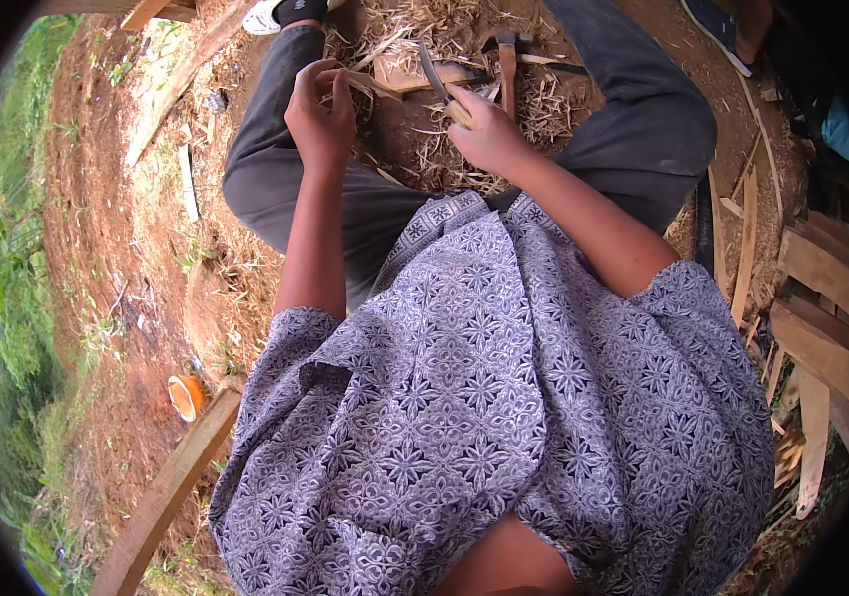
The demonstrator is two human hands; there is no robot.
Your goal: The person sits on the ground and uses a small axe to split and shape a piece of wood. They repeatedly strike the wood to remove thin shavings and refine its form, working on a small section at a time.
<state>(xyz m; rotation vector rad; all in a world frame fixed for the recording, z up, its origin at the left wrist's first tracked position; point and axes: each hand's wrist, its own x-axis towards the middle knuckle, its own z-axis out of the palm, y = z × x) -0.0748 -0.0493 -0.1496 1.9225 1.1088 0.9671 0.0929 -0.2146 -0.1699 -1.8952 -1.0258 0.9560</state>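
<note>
My right hand [489,137] is wrapped round the pale wooden handle of a knife [431,72]. Its narrow, slightly curved blade points up and to the left, away from me. To the left, my left hand [321,119] is closed, fingertips pinched on a thin pale wood strip [375,85] that slants toward the blade; strip and blade are apart. Between and beyond my hands a flat wood block [406,75] lies on the ground. Just past my right hand lies a hatchet-like tool [508,72] with a dark head and wooden handle.
Wood shavings [553,111] litter the ground between my bent legs [633,109]. Wood offcuts [822,328] are piled at the right. A wooden beam [171,492] and an orange bowl-like object [186,397] lie at lower left. Another person's shoe [717,35] shows at upper right.
</note>
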